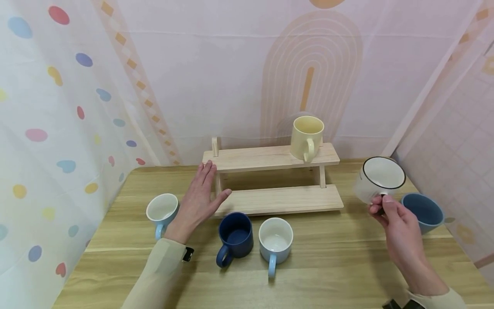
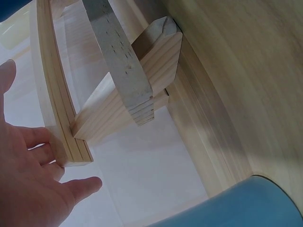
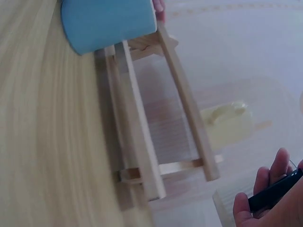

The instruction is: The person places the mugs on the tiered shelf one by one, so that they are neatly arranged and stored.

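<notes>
My right hand [image 1: 401,231] grips the black handle [image 3: 277,191] of a white mug [image 1: 382,176] with a black rim, held above the tabletop at the right. A blue-grey cup [image 1: 422,211] stands right beside that hand. My left hand [image 1: 197,201] rests with straightened fingers on the left end of a two-tier wooden shelf [image 1: 254,159]. In the left wrist view, its fingers [image 2: 35,137] touch the end of the upper board. On the upper tier's right side sits a pale yellow mug [image 1: 306,139], its handle facing front.
A white-lined light blue mug [image 1: 162,210] stands left of my left hand. In front of the shelf are a dark blue mug [image 1: 236,236] and another light blue mug [image 1: 275,240], handles toward me. Patterned curtains [image 1: 216,77] hang behind the wooden table [image 1: 328,266] and at its sides.
</notes>
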`<state>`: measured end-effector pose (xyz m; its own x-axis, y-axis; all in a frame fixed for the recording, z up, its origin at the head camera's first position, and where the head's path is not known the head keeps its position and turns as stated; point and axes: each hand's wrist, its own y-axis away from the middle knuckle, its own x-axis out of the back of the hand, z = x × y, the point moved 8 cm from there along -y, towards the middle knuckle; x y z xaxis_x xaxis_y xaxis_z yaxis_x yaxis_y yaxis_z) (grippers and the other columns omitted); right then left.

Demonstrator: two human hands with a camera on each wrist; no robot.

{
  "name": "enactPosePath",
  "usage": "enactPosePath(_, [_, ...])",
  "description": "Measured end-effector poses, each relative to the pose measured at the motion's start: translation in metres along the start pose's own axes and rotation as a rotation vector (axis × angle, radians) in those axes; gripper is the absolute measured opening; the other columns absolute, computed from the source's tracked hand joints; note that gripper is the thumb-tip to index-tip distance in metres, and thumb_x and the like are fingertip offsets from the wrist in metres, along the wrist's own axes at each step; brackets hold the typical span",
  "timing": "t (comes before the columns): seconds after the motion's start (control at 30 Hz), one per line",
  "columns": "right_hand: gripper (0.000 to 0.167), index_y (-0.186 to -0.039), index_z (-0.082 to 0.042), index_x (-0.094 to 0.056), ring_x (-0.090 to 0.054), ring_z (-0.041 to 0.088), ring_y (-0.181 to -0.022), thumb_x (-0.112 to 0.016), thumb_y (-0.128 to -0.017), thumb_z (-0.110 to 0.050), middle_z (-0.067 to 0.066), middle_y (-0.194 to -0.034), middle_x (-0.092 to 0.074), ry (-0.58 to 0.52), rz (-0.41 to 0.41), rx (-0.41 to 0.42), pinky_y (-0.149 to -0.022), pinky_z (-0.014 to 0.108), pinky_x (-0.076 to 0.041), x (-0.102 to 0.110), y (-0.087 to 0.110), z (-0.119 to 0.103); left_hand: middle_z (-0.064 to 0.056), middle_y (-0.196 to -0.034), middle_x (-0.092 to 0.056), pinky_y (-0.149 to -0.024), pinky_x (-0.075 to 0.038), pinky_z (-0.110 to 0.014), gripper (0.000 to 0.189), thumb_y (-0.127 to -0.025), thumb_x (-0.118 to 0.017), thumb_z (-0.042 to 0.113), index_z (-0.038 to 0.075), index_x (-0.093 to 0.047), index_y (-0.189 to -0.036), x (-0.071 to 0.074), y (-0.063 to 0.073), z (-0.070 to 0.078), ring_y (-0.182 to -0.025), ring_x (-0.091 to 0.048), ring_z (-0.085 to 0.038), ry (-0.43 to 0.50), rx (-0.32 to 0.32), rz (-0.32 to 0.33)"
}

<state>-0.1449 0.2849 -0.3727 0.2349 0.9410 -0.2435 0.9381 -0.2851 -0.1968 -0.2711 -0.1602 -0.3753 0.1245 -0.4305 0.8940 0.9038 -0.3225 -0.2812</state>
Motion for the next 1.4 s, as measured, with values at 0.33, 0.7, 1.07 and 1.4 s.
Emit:
enactPosePath(0.33, [0.028, -0.103, 0.001, -0.069, -0.066, 0.014, -0.093, -0.048, -0.111, -0.017, 0.002, -0.091, -0.067, -0.02, -0.061, 0.073, -0.088, 0.019, -0.054, -0.02, 0.004, -0.023, -0.017, -0.172, -0.015, -0.127, -0.014, -0.051, 0.091, -0.101, -0.059, 0.055, -0.002, -0.023, -0.163, -0.001, -0.004, 0.0, -0.16, -0.003, -0.032, 0.005, -0.001, -0.004])
enactPosePath(0.7, [0.03, -0.108, 0.005, -0.066, -0.065, 0.016, -0.097, -0.045, -0.112, -0.015, 0.005, -0.101, -0.066, -0.035, -0.154, 0.125, -0.092, 0.022, -0.053, -0.048, 0.007, -0.043, -0.018, -0.171, -0.016, -0.126, -0.015, -0.054, 0.09, -0.101, -0.06, 0.052, -0.004, -0.024, -0.162, -0.002, -0.006, 0.001, -0.159, -0.006, -0.034, -0.003, -0.013, 0.004])
enactPosePath(1.07, [0.034, -0.111, 0.006, -0.065, -0.062, 0.016, -0.098, -0.045, -0.112, -0.022, 0.007, -0.107, -0.062, 0.004, -0.203, 0.106, -0.095, 0.023, -0.052, -0.073, 0.006, -0.055, -0.018, -0.171, -0.016, -0.126, -0.016, -0.055, 0.091, -0.101, -0.06, 0.053, -0.003, -0.024, -0.162, -0.002, -0.006, 0.001, -0.159, -0.006, -0.034, 0.001, -0.01, 0.004])
enactPosePath(1.4, [0.031, -0.111, 0.005, -0.065, -0.061, 0.018, -0.099, -0.045, -0.112, -0.019, 0.007, -0.105, -0.064, -0.037, -0.233, 0.1, -0.095, 0.025, -0.051, -0.098, 0.003, -0.058, -0.017, -0.172, -0.016, -0.125, -0.016, -0.057, 0.09, -0.101, -0.059, 0.053, -0.003, -0.024, -0.162, -0.001, -0.004, 0.001, -0.159, -0.005, -0.032, 0.012, 0.005, 0.001])
